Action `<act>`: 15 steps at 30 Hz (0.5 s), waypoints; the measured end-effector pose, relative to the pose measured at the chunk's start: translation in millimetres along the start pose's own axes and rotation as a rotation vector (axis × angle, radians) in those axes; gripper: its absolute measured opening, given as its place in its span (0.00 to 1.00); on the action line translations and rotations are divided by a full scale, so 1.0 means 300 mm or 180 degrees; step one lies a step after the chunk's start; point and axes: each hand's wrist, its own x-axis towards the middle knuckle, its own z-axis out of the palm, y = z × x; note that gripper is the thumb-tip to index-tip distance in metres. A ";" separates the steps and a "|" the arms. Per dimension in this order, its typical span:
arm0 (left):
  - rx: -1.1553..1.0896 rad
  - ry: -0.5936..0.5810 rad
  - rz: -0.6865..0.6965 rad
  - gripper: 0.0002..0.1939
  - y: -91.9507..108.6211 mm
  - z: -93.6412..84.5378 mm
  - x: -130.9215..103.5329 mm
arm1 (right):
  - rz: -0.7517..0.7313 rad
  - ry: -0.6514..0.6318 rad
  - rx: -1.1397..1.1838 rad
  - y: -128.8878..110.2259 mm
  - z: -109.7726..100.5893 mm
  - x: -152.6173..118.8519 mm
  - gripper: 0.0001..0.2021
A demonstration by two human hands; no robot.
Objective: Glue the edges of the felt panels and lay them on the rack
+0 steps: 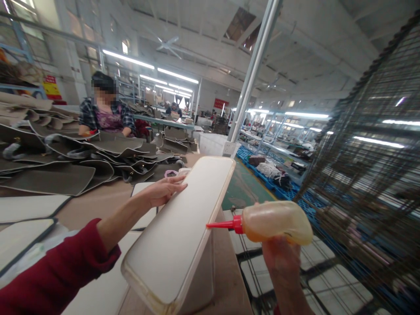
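Note:
A long white panel (183, 218) with rounded corners and a pale raised edge lies tilted in the middle, on a see-through block (203, 271). My left hand (166, 190) rests on its left side, fingers stretched out over the surface. On the right, my right hand (282, 253) is closed round a squeeze bottle (278, 221) from below. The bottle lies almost level, with amber liquid inside. Its red nozzle (225, 224) points left, and the tip meets the panel's right edge. The far-side fingers of my right hand are mostly hidden behind the bottle.
Dark grey bag pieces (65, 170) are piled at the left on the brown table (131, 199). White dark-edged panels (29, 236) lie near my left sleeve. A wire rack (370, 144) stands close on the right, more panels (339, 288) beneath. A co-worker (106, 109) sits beyond the pile.

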 end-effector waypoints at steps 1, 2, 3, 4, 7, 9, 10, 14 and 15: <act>0.0012 -0.0013 0.0016 0.34 0.003 0.001 0.004 | 0.0014 -0.0014 -0.0013 0.000 -0.002 -0.002 0.31; 0.0021 -0.0036 0.0031 0.33 0.005 0.001 0.009 | 0.0020 -0.0039 -0.0019 0.000 -0.006 -0.003 0.30; 0.0031 -0.0065 0.0041 0.32 0.007 0.000 0.015 | 0.0017 -0.0073 -0.0011 0.001 -0.011 -0.003 0.30; 0.0036 -0.0087 0.0052 0.32 0.009 0.000 0.020 | -0.0002 -0.0094 0.0008 0.003 -0.016 -0.004 0.29; 0.0023 -0.0072 0.0090 0.32 0.015 0.003 0.033 | -0.0031 -0.0155 0.0076 0.004 -0.027 -0.005 0.27; 0.0016 -0.0038 0.0092 0.32 0.022 0.008 0.038 | -0.0021 -0.0198 0.0106 0.002 -0.029 -0.009 0.27; 0.0019 -0.0041 0.0079 0.31 0.027 0.011 0.040 | -0.0001 -0.0202 0.0109 0.001 -0.030 -0.011 0.26; 0.0053 -0.0108 0.0076 0.30 0.043 0.018 0.050 | 0.0107 -0.0129 -0.0005 0.003 -0.034 -0.023 0.27; 0.0064 -0.0109 0.0090 0.30 0.046 0.017 0.054 | 0.0130 -0.0100 -0.0040 0.004 -0.037 -0.026 0.28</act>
